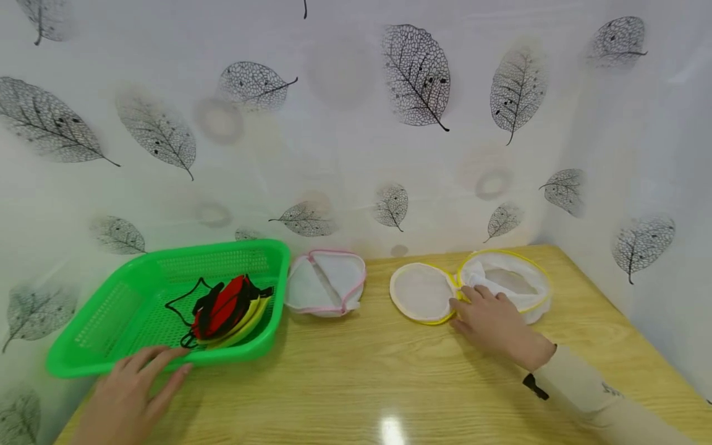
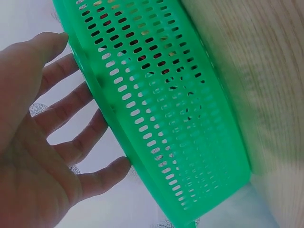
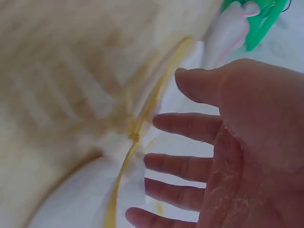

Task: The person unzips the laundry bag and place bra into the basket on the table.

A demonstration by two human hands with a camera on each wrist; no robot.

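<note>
In the head view my left hand is at the near rim of a green plastic basket. The left wrist view shows its fingertips touching the basket's rim, fingers loosely extended. Inside the basket lies a red and black fabric item with thin black cords, above yellow curved pieces. My right hand reaches over a white mesh laundry bag with yellow trim, its round lid spread to the left. Its fingers look straight in the right wrist view, close to the yellow trim; firm contact is unclear.
Between the basket and the yellow-trimmed bag lies another white mesh bag with pink trim, against the basket's right side. A leaf-printed curtain hangs behind the wooden table and along its right side.
</note>
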